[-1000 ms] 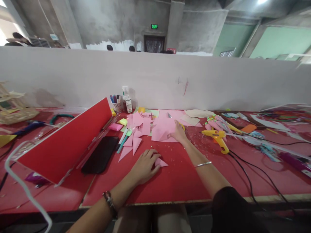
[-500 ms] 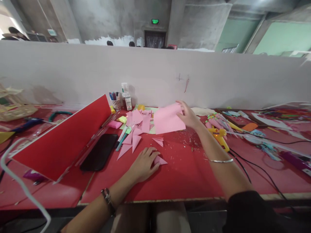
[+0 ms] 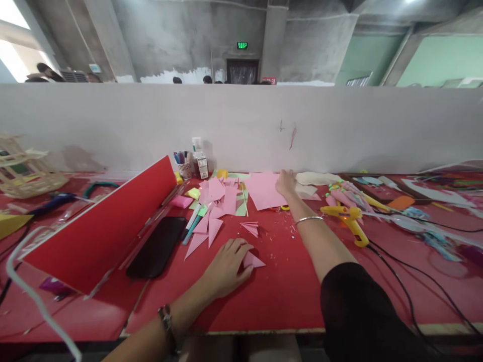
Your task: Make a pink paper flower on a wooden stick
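Left hand lower centre, fingers spread flat, pressing small folded pink paper onto red table. Right hand at centre rests on edge of pink sheet; finger grip unclear. Yellow glue gun to the right, black phone to the left.

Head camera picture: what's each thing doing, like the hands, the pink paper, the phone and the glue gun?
left hand: flat, pressing on small pink piece
right hand: stretched out, touching pink sheet
pink sheet: lying flat
phone: screen dark, lying flat
glue gun: lying on its side
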{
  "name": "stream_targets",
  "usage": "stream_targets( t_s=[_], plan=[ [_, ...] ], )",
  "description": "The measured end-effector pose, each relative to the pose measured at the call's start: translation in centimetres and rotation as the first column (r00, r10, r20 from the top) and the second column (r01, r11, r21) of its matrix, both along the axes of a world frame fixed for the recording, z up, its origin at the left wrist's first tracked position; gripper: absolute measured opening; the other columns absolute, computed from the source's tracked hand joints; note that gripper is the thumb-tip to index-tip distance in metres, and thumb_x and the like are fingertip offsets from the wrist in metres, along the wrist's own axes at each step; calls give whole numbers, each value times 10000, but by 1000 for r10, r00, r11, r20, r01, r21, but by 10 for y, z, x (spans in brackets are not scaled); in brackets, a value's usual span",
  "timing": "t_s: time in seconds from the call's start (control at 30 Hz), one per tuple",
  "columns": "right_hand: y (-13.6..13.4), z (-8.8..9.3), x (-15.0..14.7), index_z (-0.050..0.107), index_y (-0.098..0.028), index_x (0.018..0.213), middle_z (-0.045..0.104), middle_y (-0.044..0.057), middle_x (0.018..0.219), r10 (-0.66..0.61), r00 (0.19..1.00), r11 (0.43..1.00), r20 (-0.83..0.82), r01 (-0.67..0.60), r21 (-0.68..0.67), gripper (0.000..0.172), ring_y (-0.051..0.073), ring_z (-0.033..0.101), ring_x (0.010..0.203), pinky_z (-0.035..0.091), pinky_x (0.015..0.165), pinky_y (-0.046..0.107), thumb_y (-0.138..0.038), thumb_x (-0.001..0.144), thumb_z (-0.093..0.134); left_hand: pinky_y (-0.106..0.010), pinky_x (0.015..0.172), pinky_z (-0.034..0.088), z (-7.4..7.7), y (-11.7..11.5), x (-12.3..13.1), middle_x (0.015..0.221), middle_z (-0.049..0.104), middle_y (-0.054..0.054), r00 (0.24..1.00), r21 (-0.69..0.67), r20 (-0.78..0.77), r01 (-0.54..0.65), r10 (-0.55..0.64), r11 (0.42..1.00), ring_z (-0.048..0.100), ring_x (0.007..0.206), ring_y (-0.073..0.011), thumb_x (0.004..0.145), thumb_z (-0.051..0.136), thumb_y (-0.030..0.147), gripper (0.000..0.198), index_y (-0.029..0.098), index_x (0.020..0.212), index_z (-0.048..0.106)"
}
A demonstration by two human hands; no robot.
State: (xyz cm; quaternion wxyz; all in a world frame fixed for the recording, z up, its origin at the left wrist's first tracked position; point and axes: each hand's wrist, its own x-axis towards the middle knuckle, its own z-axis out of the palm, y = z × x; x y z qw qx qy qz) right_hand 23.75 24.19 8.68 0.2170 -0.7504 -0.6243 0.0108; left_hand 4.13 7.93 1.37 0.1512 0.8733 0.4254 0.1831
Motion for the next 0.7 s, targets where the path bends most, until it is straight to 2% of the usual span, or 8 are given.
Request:
stream_targets(
  t_s=[0.07, 0.17, 0.23, 0.33, 0.4, 0.47, 0.6, 0.7],
  plan=[
    [-3, -5, -21, 511, -110, 1073, 487, 168, 1171, 99, 994, 993, 46, -96, -63, 326, 241, 437, 1102, 362, 855, 345, -109, 799, 333, -385, 896, 376, -1, 1, 0, 1084, 503, -78, 1000, 9, 15, 7, -7, 1000, 436, 1024, -223, 743, 467, 196, 332, 163, 1074, 466],
    [-9, -17, -53, 614, -147, 878, 622, 109, 932, 247, 967, 943, 68, -224, -248, 232, 211, 567, 904, 421, 747, 277, -296, 788, 460, -387, 882, 385, -2, 2, -1, 1080, 504, -85, 999, 19, 35, 11, -11, 1000, 445, 1009, -224, 742, 481, 214, 338, 159, 1074, 455],
    [-12, -25, -69, 608, -127, 892, 610, 124, 943, 284, 955, 911, 86, -241, -335, 239, 214, 565, 902, 426, 743, 279, -310, 763, 523, -389, 868, 394, -2, 2, -1, 1073, 508, -90, 999, 30, 37, 17, -18, 999, 454, 998, -226, 747, 485, 224, 336, 158, 1074, 450],
    [-14, -31, -82, 533, -121, 1022, 548, 108, 1041, 319, 941, 871, 111, -246, -424, 285, 186, 541, 921, 441, 769, 329, -292, 797, 502, -385, 852, 404, -1, 1, -1, 1054, 521, -89, 998, 34, 53, 41, -43, 999, 472, 976, -221, 760, 482, 240, 320, 164, 1069, 447],
    [-14, -28, -84, 480, -149, 1082, 510, 77, 1087, 339, 933, 844, 122, -244, -478, 302, 167, 529, 921, 454, 769, 367, -300, 821, 465, -380, 849, 406, -1, 2, -1, 1046, 524, -93, 996, 22, 83, 43, -45, 999, 475, 980, -219, 758, 488, 236, 325, 158, 1070, 443],
    [-16, -21, -81, 498, -152, 1057, 527, 67, 1066, 356, 926, 816, 128, -242, -525, 278, 161, 537, 902, 459, 757, 359, -295, 821, 464, -373, 846, 408, -2, 3, -2, 1047, 523, -97, 992, -1, 125, 28, -28, 1000, 473, 995, -220, 745, 501, 216, 347, 152, 1080, 435],
    [-31, -3, -59, 616, -51, 741, 648, 109, 718, 396, 913, 768, 100, -270, -581, 149, 177, 609, 686, 436, 590, 238, -178, 735, 539, -330, 829, 421, -6, 7, -5, 1025, 530, -70, 971, -87, 238, 29, -8, 996, 498, 962, -188, 700, 539, 170, 421, 174, 1102, 414],
    [-57, 11, -34, 592, -54, 800, 652, 97, 674, 430, 900, 785, 68, -335, -521, 169, 126, 601, 591, 387, 511, 183, -121, 763, 441, -304, 800, 433, -10, 9, -6, 983, 542, -49, 951, -156, 310, 30, 20, 987, 522, 902, -163, 681, 530, 136, 449, 184, 1109, 402]
  ],
)
